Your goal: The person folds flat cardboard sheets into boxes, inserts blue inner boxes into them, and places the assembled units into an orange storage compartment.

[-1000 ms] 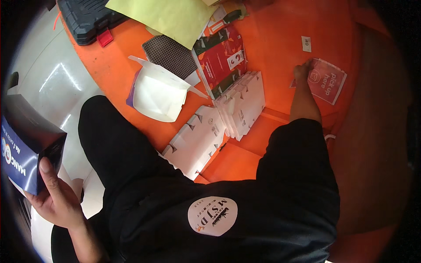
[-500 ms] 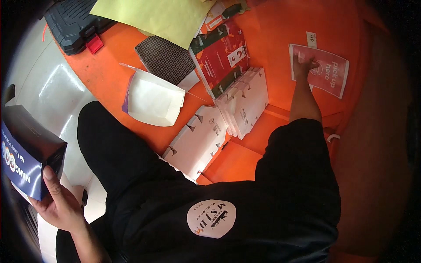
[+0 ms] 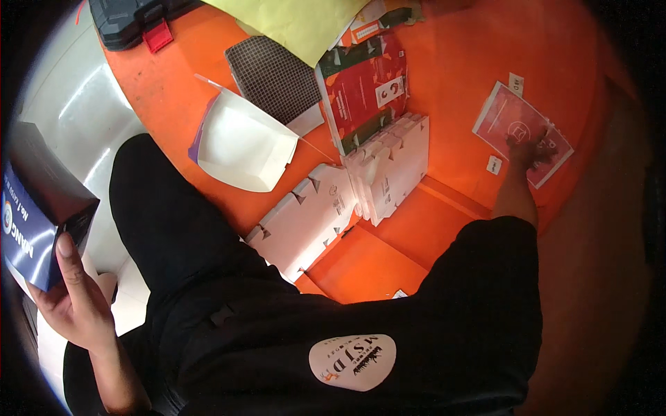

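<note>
At the left edge, my left hand (image 3: 78, 305) is closed on a dark blue folded-card box (image 3: 48, 197) with white lettering, its thumb on the near side. The box's outer end runs out of view. My right hand (image 3: 528, 149) reaches far right and lies on a pinkish-red paper sign (image 3: 496, 118) against the orange surface (image 3: 451, 90). Its fingers look spread over the lower right part of the sign. Small white labels show beside the sign, one (image 3: 515, 84) above and another (image 3: 494, 164) below it.
An open white card tray (image 3: 246, 142) sits on the orange top. Behind it are a dark gridded panel (image 3: 274, 80), yellow paper (image 3: 295, 24) and a red-green printed card (image 3: 364, 93). White folded cartons (image 3: 388, 163) stand in a stack. A black case (image 3: 128, 24) is far left.
My right hand has shifted toward the sign's other end, and the sign has turned clockwise, uncovering more of the lower label. My left hand still holds the box. The whole view has shifted slightly.
</note>
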